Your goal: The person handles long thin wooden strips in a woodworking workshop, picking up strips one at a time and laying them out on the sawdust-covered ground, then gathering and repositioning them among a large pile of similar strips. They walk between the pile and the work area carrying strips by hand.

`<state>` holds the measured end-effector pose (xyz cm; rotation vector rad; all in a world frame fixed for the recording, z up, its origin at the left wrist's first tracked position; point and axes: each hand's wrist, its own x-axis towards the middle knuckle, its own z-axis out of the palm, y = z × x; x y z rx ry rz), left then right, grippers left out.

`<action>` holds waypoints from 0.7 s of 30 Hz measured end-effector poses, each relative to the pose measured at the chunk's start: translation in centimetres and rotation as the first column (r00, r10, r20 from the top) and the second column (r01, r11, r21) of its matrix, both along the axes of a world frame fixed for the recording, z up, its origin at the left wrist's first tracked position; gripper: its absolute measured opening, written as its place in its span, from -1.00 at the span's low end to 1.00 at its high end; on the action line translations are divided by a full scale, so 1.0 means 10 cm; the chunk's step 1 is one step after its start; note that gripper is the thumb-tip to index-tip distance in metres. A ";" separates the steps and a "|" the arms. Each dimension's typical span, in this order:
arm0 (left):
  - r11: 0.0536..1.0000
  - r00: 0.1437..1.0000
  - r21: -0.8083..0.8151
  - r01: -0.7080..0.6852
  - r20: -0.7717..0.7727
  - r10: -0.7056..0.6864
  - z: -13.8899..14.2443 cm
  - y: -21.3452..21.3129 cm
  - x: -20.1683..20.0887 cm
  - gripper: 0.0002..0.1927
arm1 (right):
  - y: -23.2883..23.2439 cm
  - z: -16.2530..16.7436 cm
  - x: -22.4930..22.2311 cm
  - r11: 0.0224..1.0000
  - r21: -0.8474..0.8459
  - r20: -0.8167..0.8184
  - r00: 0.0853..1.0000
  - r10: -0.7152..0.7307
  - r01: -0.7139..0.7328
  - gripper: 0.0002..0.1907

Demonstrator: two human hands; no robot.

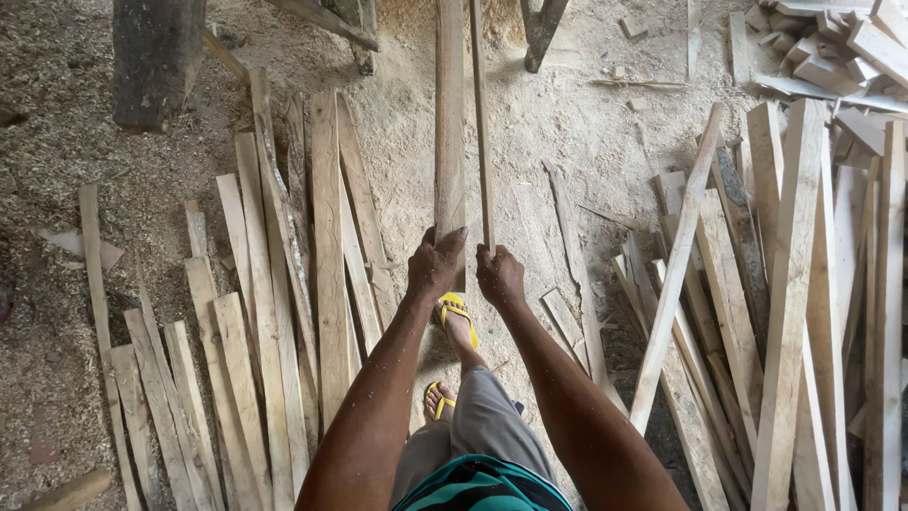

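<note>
My left hand [433,265] grips the near end of a wide wooden plank [450,123] that runs straight away from me over the sawdust floor. Right beside it, my right hand [499,274] holds the end of a thin wooden strip [480,123] that lies parallel to the plank on its right. Both arms are stretched forward. Below my hands I see my feet in yellow sandals [458,312].
A row of rough planks [284,312] lies on the floor at the left. A larger pile of boards [794,312] leans and lies at the right. Offcuts [832,47] are heaped at the top right. A dark post [156,57] stands top left.
</note>
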<state>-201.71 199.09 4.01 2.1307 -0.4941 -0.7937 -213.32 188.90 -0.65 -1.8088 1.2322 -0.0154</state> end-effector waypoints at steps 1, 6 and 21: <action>1.000 1.000 -0.002 -0.001 -0.010 0.001 -0.02 0.01 0.00 -0.09 | 0.01 -0.02 -0.01 1.000 0.019 0.008 1.000 -0.010 0.010 -0.53; 0.989 0.976 0.055 0.134 0.165 -0.142 -0.05 0.05 -0.02 -0.19 | 0.03 -0.07 -0.07 0.997 -0.062 -0.020 0.999 0.045 -0.046 -0.52; 0.997 0.993 -0.044 0.063 0.099 -0.059 -0.05 0.16 -0.17 -0.14 | 0.15 -0.06 -0.21 0.996 -0.060 0.013 0.998 0.065 -0.064 -0.51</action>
